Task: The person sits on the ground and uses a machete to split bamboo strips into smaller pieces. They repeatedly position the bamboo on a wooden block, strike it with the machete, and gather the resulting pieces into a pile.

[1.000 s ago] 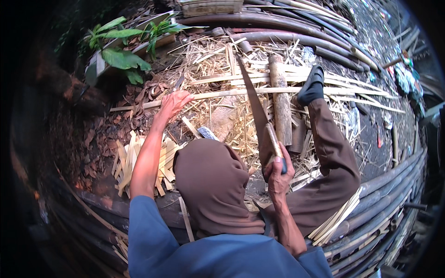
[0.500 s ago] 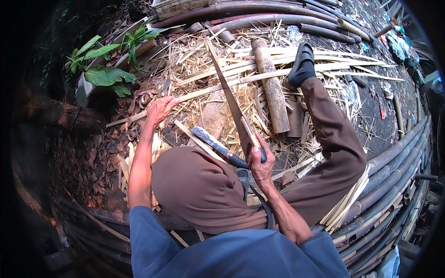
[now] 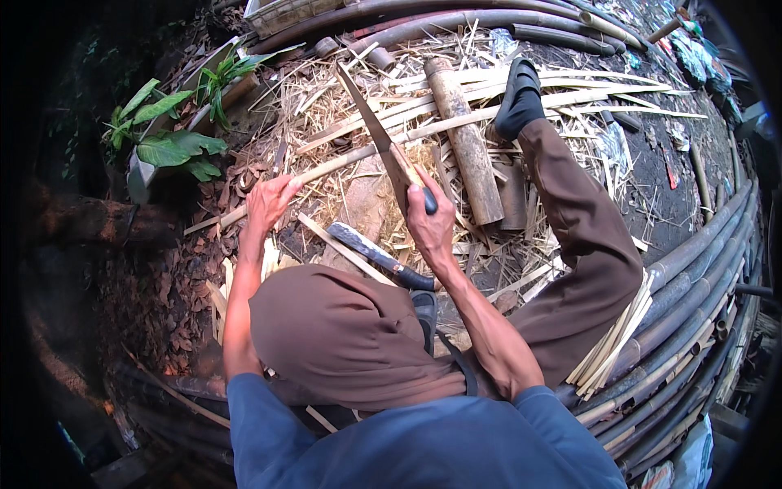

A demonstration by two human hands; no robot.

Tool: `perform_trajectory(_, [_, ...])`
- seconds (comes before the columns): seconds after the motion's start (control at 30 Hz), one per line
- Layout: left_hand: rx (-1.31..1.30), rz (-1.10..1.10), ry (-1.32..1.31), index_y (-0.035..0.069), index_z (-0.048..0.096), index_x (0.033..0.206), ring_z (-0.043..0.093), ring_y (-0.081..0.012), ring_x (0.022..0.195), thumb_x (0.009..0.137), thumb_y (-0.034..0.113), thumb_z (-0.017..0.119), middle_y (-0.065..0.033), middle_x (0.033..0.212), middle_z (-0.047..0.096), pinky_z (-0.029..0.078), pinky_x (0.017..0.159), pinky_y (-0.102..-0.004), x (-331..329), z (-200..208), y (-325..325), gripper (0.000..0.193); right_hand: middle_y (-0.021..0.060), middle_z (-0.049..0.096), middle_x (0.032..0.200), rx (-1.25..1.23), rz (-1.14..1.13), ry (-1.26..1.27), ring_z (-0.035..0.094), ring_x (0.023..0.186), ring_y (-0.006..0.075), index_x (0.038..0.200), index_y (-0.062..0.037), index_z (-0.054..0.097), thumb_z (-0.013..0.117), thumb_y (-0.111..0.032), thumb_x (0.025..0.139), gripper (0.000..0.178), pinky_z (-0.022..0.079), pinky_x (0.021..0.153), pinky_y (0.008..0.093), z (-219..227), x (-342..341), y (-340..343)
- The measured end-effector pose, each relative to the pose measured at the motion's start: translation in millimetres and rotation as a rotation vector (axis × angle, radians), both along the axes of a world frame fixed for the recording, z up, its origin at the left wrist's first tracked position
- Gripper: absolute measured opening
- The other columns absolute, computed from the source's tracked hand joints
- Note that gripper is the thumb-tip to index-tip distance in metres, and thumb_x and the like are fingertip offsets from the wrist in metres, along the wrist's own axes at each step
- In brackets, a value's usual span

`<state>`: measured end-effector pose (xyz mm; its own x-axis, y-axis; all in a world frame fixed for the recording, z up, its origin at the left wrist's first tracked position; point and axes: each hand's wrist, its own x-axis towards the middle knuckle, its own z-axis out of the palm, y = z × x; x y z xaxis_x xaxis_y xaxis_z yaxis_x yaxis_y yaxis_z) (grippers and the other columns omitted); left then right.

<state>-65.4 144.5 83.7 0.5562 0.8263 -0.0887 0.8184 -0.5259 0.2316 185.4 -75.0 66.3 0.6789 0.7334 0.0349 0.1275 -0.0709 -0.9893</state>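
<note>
My left hand (image 3: 267, 201) is closed around the near-left part of a long, pale bamboo strip (image 3: 338, 163). The strip runs to the right over a short bamboo log (image 3: 466, 143) and passes by my outstretched foot (image 3: 520, 102) in its dark shoe. Gripped by its wood-and-dark handle, a hand saw (image 3: 368, 114) is in my right hand (image 3: 432, 220), blade pointing away and to the left. The blade crosses over the strip; whether its teeth touch it I cannot tell. Nearer my bent knee lies a large knife (image 3: 371, 251) with a black handle.
Split strips (image 3: 586, 98) and shavings (image 3: 326, 106) litter the ground. Bamboo poles (image 3: 684, 277) are stacked at the right, with more poles (image 3: 472, 18) at the back. A bundle of thin strips (image 3: 611, 346) rests beside my right leg. Leafy plants (image 3: 171, 147) stand at the left.
My right hand has pushed the saw forward and slightly left, so its handle is now close to the strip. My left hand keeps its hold on the strip.
</note>
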Motion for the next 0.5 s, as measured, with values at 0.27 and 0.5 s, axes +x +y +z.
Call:
perform_trajectory(0.27, [0.541, -0.224, -0.215, 0.016, 0.068, 0.119, 0.057, -0.0273, 0.125, 0.075, 0.016, 0.082, -0.0058, 0.139, 0.058, 0.049, 0.104, -0.0412, -13, -36, -56, 0.047, 0.0109, 0.068, 0.082, -0.030, 0.074, 0.092, 0.060, 0.072, 0.0133, 0.138, -0.0007, 0.056, 0.058, -0.035, 0.095, 0.055, 0.050, 0.070, 0.0299, 31, 7, -80])
perform_trajectory(0.5, [0.348, -0.276, -0.426, 0.000, 0.054, 0.134, 0.043, -0.0355, 0.136, 0.092, 0.034, 0.064, -0.0203, 0.146, 0.047, 0.031, 0.115, -0.0458, 86, -32, -97, 0.056, 0.0123, 0.069, 0.088, -0.059, 0.024, 0.101, 0.063, 0.080, 0.0163, 0.137, -0.0011, 0.056, 0.057, -0.036, 0.095, 0.055, 0.051, 0.079, 0.0317, 12, 3, -87])
